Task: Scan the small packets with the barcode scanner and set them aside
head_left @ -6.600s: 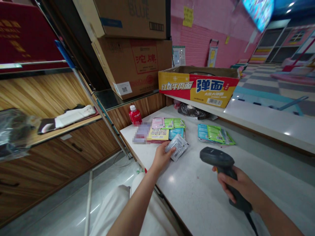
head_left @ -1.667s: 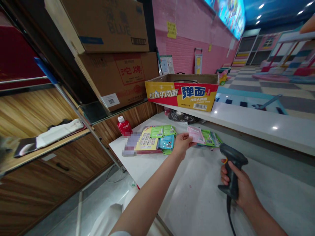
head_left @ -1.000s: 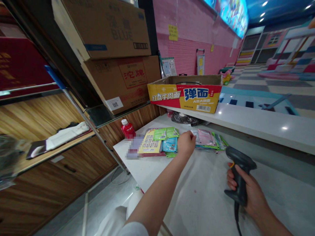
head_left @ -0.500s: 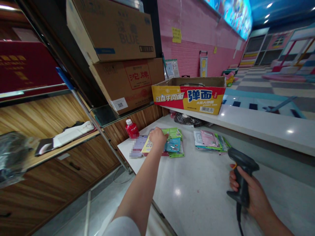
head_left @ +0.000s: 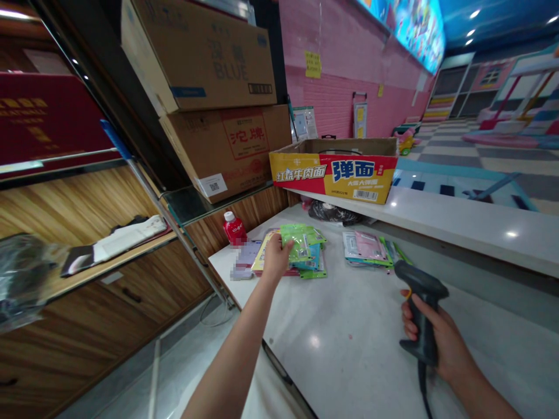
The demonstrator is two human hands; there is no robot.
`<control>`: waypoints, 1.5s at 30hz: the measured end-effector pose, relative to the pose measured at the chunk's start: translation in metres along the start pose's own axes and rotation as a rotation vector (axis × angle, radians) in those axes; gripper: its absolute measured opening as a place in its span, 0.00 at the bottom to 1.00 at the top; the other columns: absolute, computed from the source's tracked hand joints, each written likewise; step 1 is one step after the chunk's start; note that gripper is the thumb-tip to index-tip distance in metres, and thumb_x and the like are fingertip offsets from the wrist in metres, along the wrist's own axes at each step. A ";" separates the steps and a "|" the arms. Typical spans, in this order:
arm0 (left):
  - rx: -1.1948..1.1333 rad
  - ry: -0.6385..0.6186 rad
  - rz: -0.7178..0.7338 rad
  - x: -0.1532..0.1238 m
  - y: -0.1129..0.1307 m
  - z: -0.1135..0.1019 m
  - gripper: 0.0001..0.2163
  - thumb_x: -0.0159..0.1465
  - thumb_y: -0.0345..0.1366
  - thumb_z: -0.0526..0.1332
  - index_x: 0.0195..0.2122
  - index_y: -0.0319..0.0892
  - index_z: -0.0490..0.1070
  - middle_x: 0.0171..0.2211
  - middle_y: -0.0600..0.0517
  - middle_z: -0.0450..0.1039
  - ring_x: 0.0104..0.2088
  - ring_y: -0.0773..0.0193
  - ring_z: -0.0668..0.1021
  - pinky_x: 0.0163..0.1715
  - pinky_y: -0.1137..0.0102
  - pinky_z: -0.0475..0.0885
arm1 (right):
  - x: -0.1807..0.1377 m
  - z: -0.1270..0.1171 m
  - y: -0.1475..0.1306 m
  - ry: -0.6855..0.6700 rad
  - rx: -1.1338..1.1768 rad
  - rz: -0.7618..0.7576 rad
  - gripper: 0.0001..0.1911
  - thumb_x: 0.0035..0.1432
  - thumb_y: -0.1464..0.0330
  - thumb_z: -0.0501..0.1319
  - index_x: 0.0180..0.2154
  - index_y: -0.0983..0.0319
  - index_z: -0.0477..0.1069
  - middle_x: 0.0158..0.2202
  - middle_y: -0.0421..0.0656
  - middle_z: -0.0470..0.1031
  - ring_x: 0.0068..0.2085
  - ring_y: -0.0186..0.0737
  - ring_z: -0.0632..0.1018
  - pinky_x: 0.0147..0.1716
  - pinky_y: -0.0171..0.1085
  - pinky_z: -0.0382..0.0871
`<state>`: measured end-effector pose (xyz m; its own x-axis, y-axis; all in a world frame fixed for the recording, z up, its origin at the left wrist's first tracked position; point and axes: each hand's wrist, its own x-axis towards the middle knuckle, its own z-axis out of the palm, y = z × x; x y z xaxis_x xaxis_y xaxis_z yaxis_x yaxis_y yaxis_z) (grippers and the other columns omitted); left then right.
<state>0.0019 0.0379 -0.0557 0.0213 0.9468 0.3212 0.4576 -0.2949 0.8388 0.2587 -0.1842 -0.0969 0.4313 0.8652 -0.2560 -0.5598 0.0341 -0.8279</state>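
Note:
My left hand (head_left: 276, 257) is closed on a green packet (head_left: 293, 240), held just above a stack of coloured packets (head_left: 308, 261) on the white counter (head_left: 349, 337). My right hand (head_left: 439, 340) grips the handle of a black barcode scanner (head_left: 421, 305), its head pointing left towards the packets. A second pile of packets (head_left: 370, 247), with a pink one on top, lies to the right of the first stack.
A red bottle (head_left: 234, 228) stands at the counter's far left corner. A yellow and red carton (head_left: 334, 170) sits on the raised ledge (head_left: 458, 218) behind. Two brown cartons (head_left: 218, 99) are stacked on the glass shelf at left. A black bag (head_left: 334, 212) lies under the ledge.
My left hand laid a pink packet on the right pile, reached back to the left stack and has lifted a green packet from it. The scanner hand has barely moved.

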 end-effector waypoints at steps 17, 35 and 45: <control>-0.460 0.098 -0.055 -0.100 -0.036 0.014 0.13 0.61 0.45 0.60 0.40 0.42 0.65 0.30 0.53 0.71 0.27 0.68 0.73 0.28 0.74 0.67 | -0.052 0.040 -0.006 -0.393 -0.662 0.154 0.22 0.55 0.52 0.61 0.44 0.61 0.64 0.19 0.31 0.65 0.12 0.26 0.64 0.10 0.28 0.59; -0.445 0.091 -0.078 -0.101 -0.030 0.011 0.13 0.61 0.45 0.60 0.39 0.42 0.64 0.32 0.53 0.73 0.30 0.66 0.75 0.30 0.73 0.70 | -0.050 0.040 -0.002 -0.349 -0.604 0.181 0.22 0.51 0.53 0.65 0.42 0.60 0.67 0.19 0.32 0.67 0.12 0.28 0.64 0.09 0.29 0.60; -0.592 0.024 -0.126 -0.102 -0.002 0.011 0.15 0.54 0.44 0.67 0.35 0.40 0.69 0.31 0.52 0.75 0.29 0.67 0.76 0.30 0.73 0.71 | -0.010 0.013 -0.006 -0.044 -0.114 0.042 0.20 0.47 0.58 0.70 0.39 0.61 0.70 0.20 0.34 0.69 0.16 0.28 0.67 0.12 0.28 0.61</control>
<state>0.0083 -0.0567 -0.0946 -0.0238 0.9779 0.2077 -0.1173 -0.2091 0.9708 0.2483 -0.1861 -0.0827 0.3764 0.8859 -0.2713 -0.4914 -0.0573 -0.8691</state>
